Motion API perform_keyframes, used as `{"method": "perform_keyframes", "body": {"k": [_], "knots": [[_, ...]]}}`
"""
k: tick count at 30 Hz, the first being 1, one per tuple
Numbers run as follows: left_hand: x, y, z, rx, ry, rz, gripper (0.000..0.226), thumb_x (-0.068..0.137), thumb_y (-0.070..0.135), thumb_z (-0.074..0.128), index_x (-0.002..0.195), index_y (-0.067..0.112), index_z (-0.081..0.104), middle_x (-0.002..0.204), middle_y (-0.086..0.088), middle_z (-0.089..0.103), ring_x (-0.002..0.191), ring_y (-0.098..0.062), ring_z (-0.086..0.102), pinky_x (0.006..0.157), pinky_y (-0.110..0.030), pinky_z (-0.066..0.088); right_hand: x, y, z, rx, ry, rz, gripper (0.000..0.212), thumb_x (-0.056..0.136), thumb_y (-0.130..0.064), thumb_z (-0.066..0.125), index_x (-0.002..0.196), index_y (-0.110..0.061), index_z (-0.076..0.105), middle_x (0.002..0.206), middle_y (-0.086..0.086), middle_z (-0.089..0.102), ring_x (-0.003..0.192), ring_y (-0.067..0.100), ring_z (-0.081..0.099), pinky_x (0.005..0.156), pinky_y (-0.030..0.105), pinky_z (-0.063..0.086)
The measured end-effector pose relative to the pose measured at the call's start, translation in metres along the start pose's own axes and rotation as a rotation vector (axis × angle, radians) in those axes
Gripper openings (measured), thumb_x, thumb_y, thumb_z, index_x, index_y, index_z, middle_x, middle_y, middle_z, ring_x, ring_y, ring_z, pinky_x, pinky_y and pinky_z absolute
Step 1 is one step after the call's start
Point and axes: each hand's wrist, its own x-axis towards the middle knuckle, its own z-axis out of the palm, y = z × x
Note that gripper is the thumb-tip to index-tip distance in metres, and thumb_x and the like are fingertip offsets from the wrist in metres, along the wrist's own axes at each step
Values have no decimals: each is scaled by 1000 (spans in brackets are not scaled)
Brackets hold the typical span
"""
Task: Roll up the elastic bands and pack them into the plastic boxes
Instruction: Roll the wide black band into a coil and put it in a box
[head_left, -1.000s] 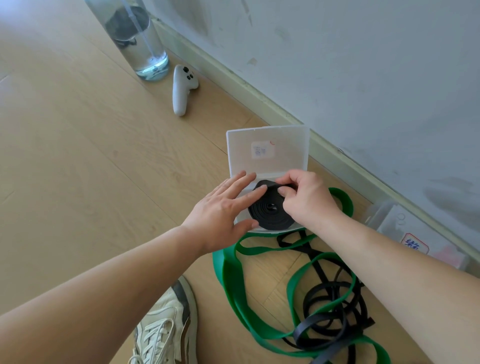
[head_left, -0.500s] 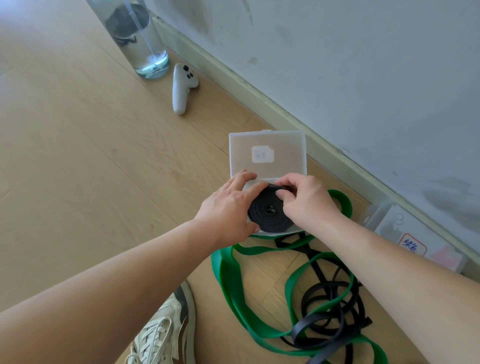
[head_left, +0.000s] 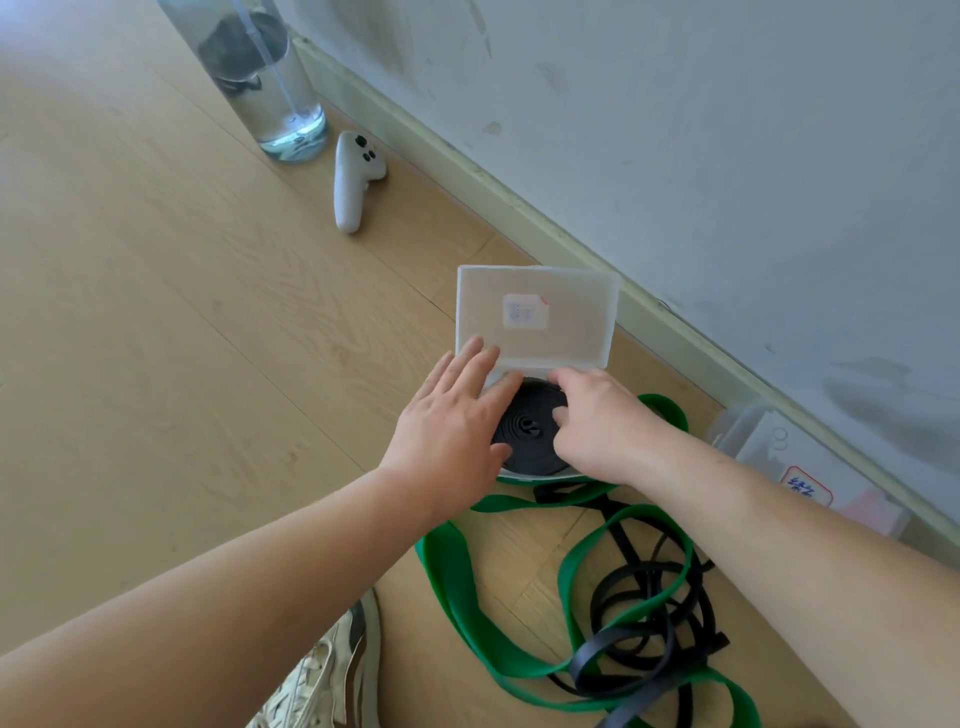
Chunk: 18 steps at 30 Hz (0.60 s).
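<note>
Both hands are down on the coil, close together at centre frame. My left hand (head_left: 457, 421) lies flat with the fingers straight, pressing on the left side of the rolled black band (head_left: 530, 434). My right hand (head_left: 602, 421) curls over the right side, thumb and fingers pinching the roll's edge. The roll sits in the base of the plastic box (head_left: 537, 475) on the floor (head_left: 208, 338), and the clear lid (head_left: 566, 338) stands open behind it, label showing. Just below the box a green band (head_left: 452, 577) loops loose, tangled with a loose black band (head_left: 649, 629) toward the lower right. A second plastic box (head_left: 763, 452) lies by the wall at the right edge. Upper left, a white controller (head_left: 353, 176) lies next to a water bottle (head_left: 270, 78). My shoe (head_left: 322, 686) pokes in at the bottom.
</note>
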Motion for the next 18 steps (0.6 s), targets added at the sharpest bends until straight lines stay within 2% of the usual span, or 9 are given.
{"method": "perform_keyframes", "body": {"k": [2, 3, 4, 5, 7, 9, 11, 14, 18], "knots": [[-8, -1, 9, 50, 109, 123, 59, 78, 34, 86, 130, 16, 65, 146, -5, 56, 139, -28, 51, 115, -41, 43, -2, -1, 3, 17, -8, 9, 41, 98, -14, 52, 138, -17, 49, 141, 11, 44, 119, 33, 55, 101, 43, 50], [-10, -1, 13, -4, 130, 179, 54, 78, 33, 85, 126, 15, 68, 140, -3, 61, 130, -27, 58, 105, -42, 54, -3, -1, 5, 29, -17, 10, 42, 96, -13, 53, 138, -17, 49, 140, 11, 44, 118, 33, 55, 100, 43, 50], [-10, 0, 14, -96, 103, 205, 54, 83, 37, 80, 130, 15, 67, 142, -2, 61, 129, -26, 59, 100, -41, 57, -4, -1, 5, 43, -30, 9, 44, 95, -11, 53, 138, -18, 49, 139, 11, 44, 117, 33, 54, 98, 41, 50], [-8, 2, 13, -183, 57, 199, 59, 89, 45, 70, 140, 17, 61, 149, 0, 56, 136, -23, 55, 105, -40, 54, -5, -2, 5, 55, -45, 6, 48, 94, -10, 53, 140, -19, 48, 138, 10, 44, 117, 32, 53, 95, 38, 49], [-3, 2, 13, -290, -23, 149, 72, 95, 59, 50, 158, 24, 40, 165, 6, 37, 153, -15, 32, 122, -33, 34, -7, -2, 2, 62, -71, 1, 52, 94, -12, 52, 144, -23, 46, 139, 8, 44, 116, 29, 52, 92, 35, 46], [0, 0, 15, -335, -64, 127, 69, 102, 54, 47, 162, 27, 29, 170, 10, 22, 158, -8, 15, 128, -24, 14, -8, -2, -5, 41, -90, -18, 50, 98, -17, 49, 147, -27, 46, 144, 8, 46, 121, 29, 53, 97, 35, 46], [-2, -2, 16, -364, -95, 115, 63, 106, 40, 51, 163, 27, 28, 171, 14, 16, 158, -3, 8, 124, -14, 2, -8, 0, -13, 15, -108, -38, 47, 103, -21, 45, 149, -29, 46, 151, 8, 47, 130, 29, 53, 104, 35, 45], [-4, -4, 20, -316, -109, 130, 69, 104, 35, 56, 164, 28, 22, 171, 17, 6, 158, 0, 1, 116, -4, -8, -14, 9, -16, -54, -25, -58, 40, 104, -20, 46, 144, -20, 51, 146, 6, 39, 121, 31, 56, 99, 35, 46], [-5, 3, 26, -206, -102, 156, 75, 104, 44, 52, 165, 31, 10, 171, 15, -4, 158, -5, -7, 117, -9, -15, -24, 24, -8, -60, 148, -279, 40, 101, -13, 52, 140, -21, 55, 131, -7, 45, 108, 22, 59, 95, 38, 51]]}}
